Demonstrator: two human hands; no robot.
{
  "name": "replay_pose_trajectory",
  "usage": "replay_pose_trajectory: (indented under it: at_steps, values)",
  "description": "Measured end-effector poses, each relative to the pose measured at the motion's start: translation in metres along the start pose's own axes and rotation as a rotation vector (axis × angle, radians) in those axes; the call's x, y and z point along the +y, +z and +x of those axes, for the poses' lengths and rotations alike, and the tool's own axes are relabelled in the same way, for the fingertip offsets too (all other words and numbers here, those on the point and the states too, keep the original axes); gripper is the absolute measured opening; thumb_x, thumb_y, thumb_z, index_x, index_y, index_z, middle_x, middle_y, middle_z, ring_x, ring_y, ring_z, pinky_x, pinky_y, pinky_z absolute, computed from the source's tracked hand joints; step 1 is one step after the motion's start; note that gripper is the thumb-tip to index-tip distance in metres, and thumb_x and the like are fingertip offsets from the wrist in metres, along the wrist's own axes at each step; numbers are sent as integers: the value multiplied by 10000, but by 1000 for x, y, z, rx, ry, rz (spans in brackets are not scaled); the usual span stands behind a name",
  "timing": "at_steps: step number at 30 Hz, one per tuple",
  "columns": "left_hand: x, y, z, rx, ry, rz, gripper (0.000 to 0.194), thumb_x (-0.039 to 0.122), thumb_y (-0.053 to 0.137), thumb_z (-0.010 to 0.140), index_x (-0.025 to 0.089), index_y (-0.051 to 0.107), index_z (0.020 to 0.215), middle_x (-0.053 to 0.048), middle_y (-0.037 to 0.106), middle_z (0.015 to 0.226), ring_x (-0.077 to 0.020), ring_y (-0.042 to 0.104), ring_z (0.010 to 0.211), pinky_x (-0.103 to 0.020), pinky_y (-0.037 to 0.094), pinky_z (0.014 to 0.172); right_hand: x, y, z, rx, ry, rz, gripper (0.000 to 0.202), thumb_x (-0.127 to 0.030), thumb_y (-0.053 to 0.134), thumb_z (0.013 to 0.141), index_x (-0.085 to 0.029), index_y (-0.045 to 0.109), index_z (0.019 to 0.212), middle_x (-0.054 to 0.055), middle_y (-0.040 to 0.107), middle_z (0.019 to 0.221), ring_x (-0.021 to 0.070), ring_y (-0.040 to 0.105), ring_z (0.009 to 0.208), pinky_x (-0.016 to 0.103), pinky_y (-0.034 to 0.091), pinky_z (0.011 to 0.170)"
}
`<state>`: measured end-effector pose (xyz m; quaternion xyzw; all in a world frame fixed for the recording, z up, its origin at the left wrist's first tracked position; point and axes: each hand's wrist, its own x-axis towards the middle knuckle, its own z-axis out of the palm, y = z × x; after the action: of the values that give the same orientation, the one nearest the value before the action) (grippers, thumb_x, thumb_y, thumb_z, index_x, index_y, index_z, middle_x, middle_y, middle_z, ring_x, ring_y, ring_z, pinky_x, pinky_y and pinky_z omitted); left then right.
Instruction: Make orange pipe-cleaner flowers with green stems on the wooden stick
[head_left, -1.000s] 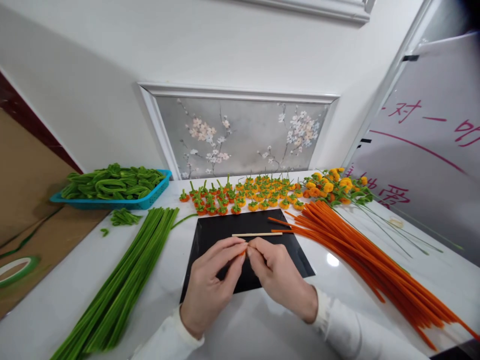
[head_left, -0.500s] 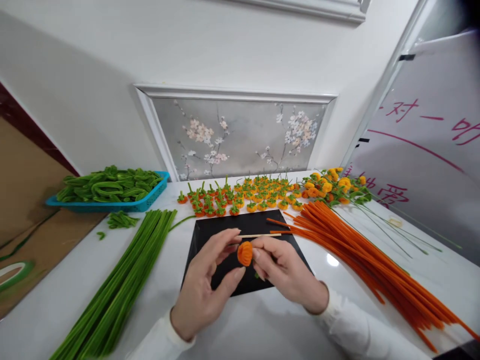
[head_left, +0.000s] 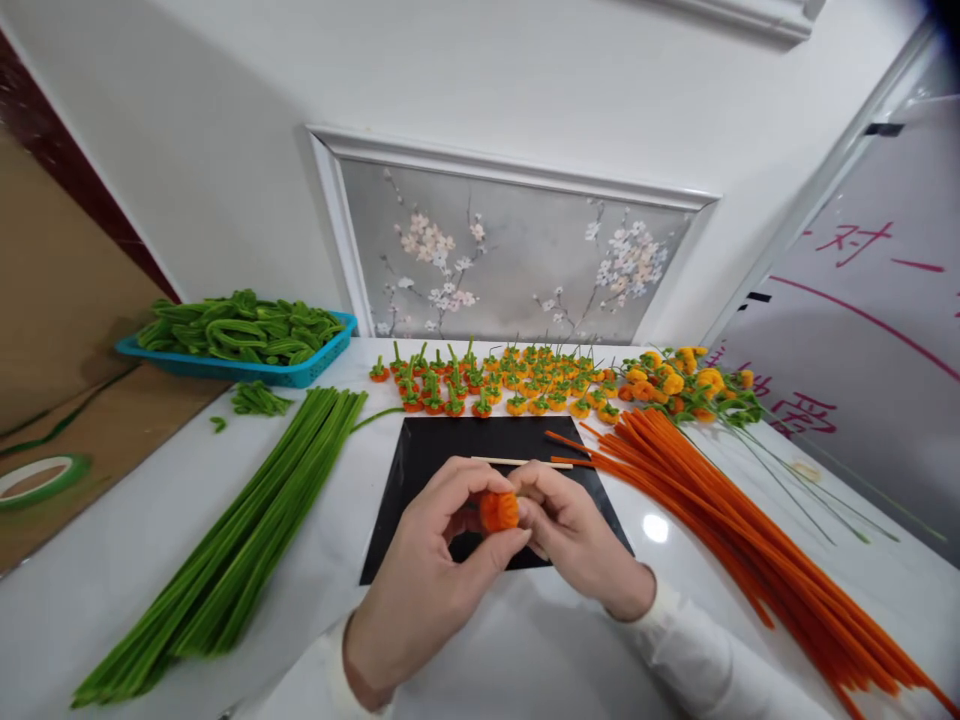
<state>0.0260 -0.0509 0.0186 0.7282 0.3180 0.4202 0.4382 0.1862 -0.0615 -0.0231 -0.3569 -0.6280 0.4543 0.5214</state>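
A small ribbed orange ball (head_left: 499, 511) is held between both hands, above a black mat (head_left: 427, 450). My left hand (head_left: 442, 570) curls round its left side, index finger over the top and thumb below. The fingers of my right hand (head_left: 574, 530) are pinched together at the ball's right side; the part they grip is hidden. On the mat behind the hands lies a thin pale stick (head_left: 517, 462).
Green stems (head_left: 255, 530) lie left, orange stems (head_left: 720, 520) right. Behind the mat stand several small orange and yellow pieces with green tops (head_left: 480, 385). A blue basket (head_left: 300, 372) of green loops sits back left; yellow flowers (head_left: 675, 380) lie back right, green tape (head_left: 45, 480) far left.
My left hand has closed its index finger and thumb onto the orange ball, which now shows turned another way. The view has tilted and shifted slightly.
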Motion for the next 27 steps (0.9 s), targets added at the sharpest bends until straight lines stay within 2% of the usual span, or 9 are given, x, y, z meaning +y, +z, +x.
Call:
replay_pose_trajectory:
  at_steps: [4,8,10,13,16,18,23,27]
  values:
    - [-4,0,1,8,32,86,123,171,609,790,218,615,904,-52,561,969,-179,560,875,-256,492,754,5,1,-1,-19,32,-23,246,-413,462,919,-175,524,904,-38,455,643,53,327,468,169,281,420]
    - [-10,-3,2,5,16,55,160,182,627,780,225,645,933,-54,570,990,-181,571,878,-264,497,755,3,1,0,-27,41,-12,216,-377,437,936,-177,509,895,-40,474,634,53,356,466,170,311,435]
    - [-12,-5,5,-26,-55,-89,208,199,668,757,228,647,961,-49,585,990,-182,582,885,-270,506,767,-2,1,1,2,-1,-101,193,-341,424,944,-181,515,885,-30,505,647,64,414,499,177,354,473]
    - [-11,-10,9,-124,-282,-449,266,253,683,766,219,627,1024,-46,604,1004,-179,596,921,-295,516,825,-8,-1,1,101,-143,-372,163,-263,419,938,-183,551,884,0,566,720,90,508,595,194,414,553]
    - [-8,-14,12,-175,-522,-710,185,246,654,804,195,645,982,-31,617,960,-129,623,850,-263,517,837,-8,-5,0,160,-265,-594,172,-194,408,931,-186,577,900,12,603,752,100,545,630,198,434,582]
    - [-7,-14,13,-175,-610,-806,148,194,675,783,179,660,930,-21,628,915,-109,640,797,-233,520,818,-7,-7,0,164,-344,-710,190,-174,403,934,-189,592,928,19,619,754,108,564,652,205,443,597]
    - [-8,-12,14,-141,-693,-909,138,118,677,735,161,660,865,-26,644,817,-119,650,726,-237,533,766,-9,-13,-1,139,-539,-947,232,-103,412,921,-199,623,930,35,673,842,113,593,697,236,442,652]
    - [-11,-8,13,-118,-637,-822,82,100,629,741,158,649,795,4,608,758,-90,602,689,-221,529,734,-11,-12,-1,91,-561,-977,223,-87,422,913,-184,620,946,41,682,873,116,608,730,235,456,671]
